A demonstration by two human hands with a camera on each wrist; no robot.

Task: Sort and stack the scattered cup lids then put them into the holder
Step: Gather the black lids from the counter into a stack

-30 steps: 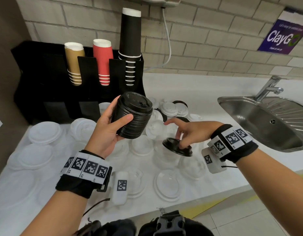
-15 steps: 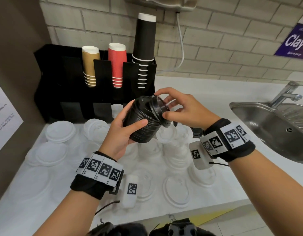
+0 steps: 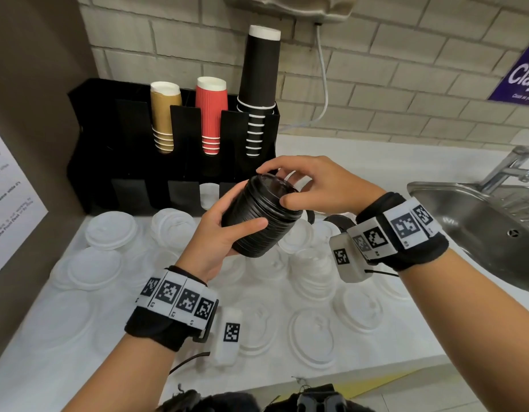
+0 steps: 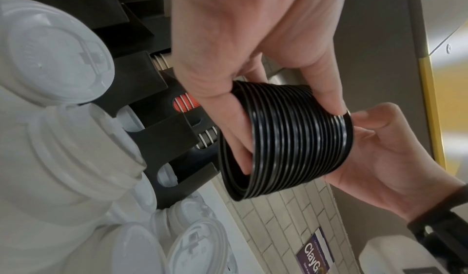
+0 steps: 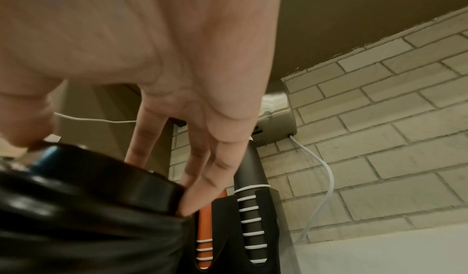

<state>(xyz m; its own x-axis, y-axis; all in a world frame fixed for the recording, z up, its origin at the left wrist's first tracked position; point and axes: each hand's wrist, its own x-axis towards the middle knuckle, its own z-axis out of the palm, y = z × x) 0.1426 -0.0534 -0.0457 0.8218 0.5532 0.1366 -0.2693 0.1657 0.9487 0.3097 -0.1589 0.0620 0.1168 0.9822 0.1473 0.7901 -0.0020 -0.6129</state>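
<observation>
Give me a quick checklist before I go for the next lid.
1. Left hand grips the black stack firmly: ok, fingers and thumb wrap its side.
2. Top lid seated flush on the stack: cannot tell, the right hand covers its rim.
3. Right hand free to reach: not ok, its fingertips pinch the top lid's rim.
4. More black lids on the counter: ok, one lies behind the right wrist.
5. Holder slot free for black lids: cannot tell; one lower slot shows white lids.
</observation>
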